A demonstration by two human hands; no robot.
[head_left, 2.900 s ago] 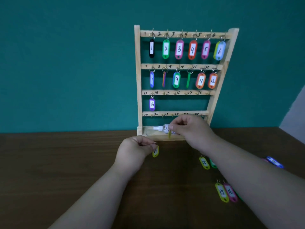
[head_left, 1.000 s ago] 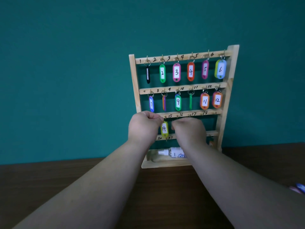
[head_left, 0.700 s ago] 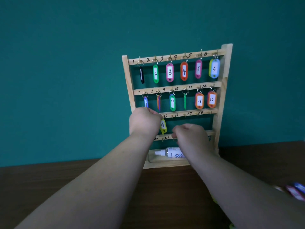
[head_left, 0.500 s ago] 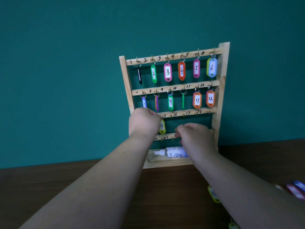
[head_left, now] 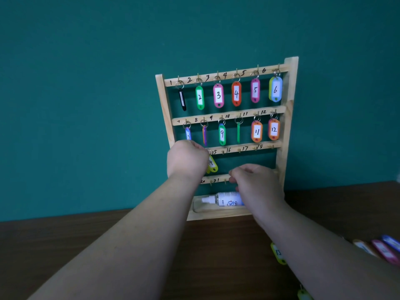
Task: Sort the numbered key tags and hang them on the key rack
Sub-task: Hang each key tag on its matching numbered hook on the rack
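Bench (head_left: 65, 245): dark wood. The key rack (head_left: 287, 126) stands at its far edge against the teal wall. Rails 1 and 2 are full, with tags 1 to 12 hung. On rail 3, hooks 15 to 18 are bare, and the 13 position is hidden behind my knuckles.

Left hand (head_left: 187, 158): raised to rail 3, fingers clenched round the ring of tag 14 (head_left: 212, 164). The yellow tag hangs tilted just below rail 3, beside the 15 mark. I cannot tell whether the ring is seated on its hook.

Right hand (head_left: 257, 182): released, fingers loosely curled at rail 4, nothing in it.

Spray bottle (head_left: 225, 199): lying in the rack's bottom tray, not needed.

Loose tags (head_left: 381, 250): on the bench at right, with 1 yellow tag (head_left: 278, 253) nearer my right forearm.

Method note for this step: the hooks are small and the rack is light, so I judge the right hand should steady rail 4 while the left threads the ring. Let the ring drop fully over the hook tip before letting go. Check that the tag swings free and hangs plumb. Risk: a half-seated ring slips off, or I knock tag 8 above.
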